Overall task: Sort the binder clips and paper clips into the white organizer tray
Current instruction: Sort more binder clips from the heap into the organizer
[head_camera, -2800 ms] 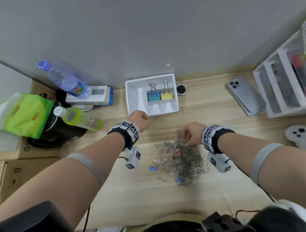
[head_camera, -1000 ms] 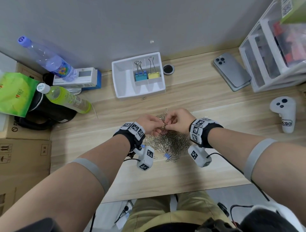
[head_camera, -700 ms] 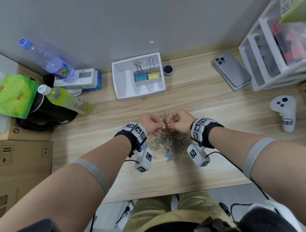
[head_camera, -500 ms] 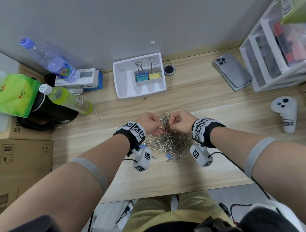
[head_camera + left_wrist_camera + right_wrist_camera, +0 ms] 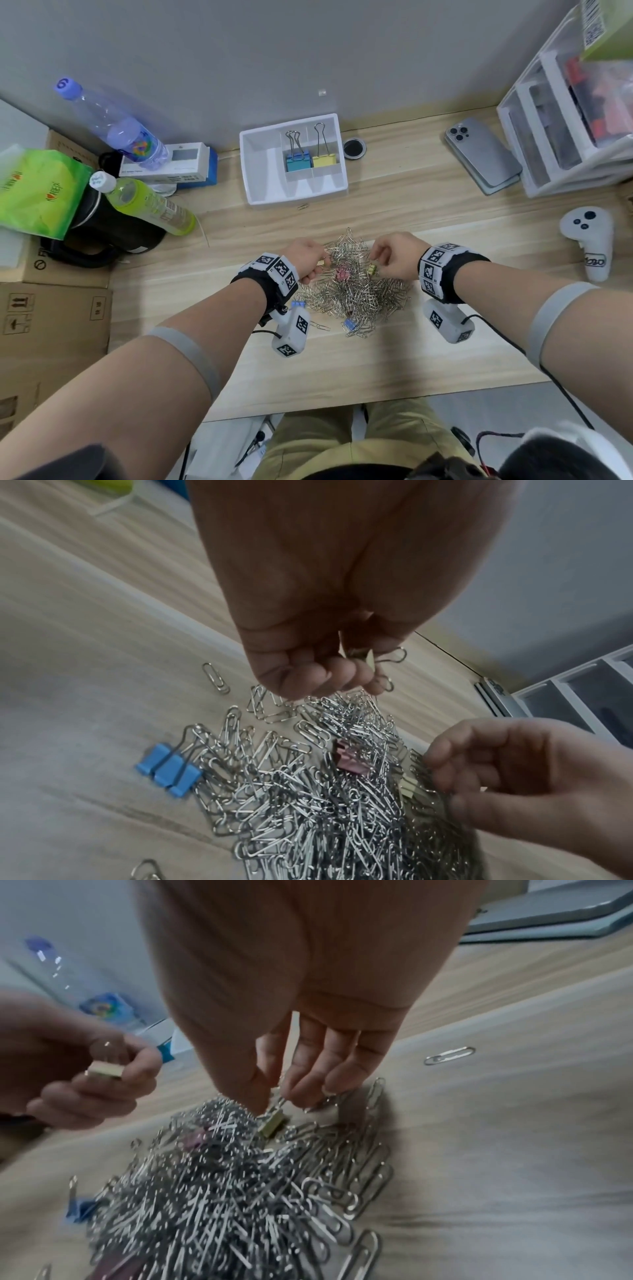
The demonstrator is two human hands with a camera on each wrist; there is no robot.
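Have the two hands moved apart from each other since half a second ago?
Yes. The left hand and right hand now sit at opposite sides of the paper clip pile, each pinching a small yellow binder clip.

The wooden bench [image 5: 428,212] is carrying a paper clip heap [image 5: 356,291] at frame centre, a white organizer tray [image 5: 263,171] above it, a phone [image 5: 486,154] at upper right, a white controller [image 5: 589,240] at right, and bottles [image 5: 147,202] at upper left.
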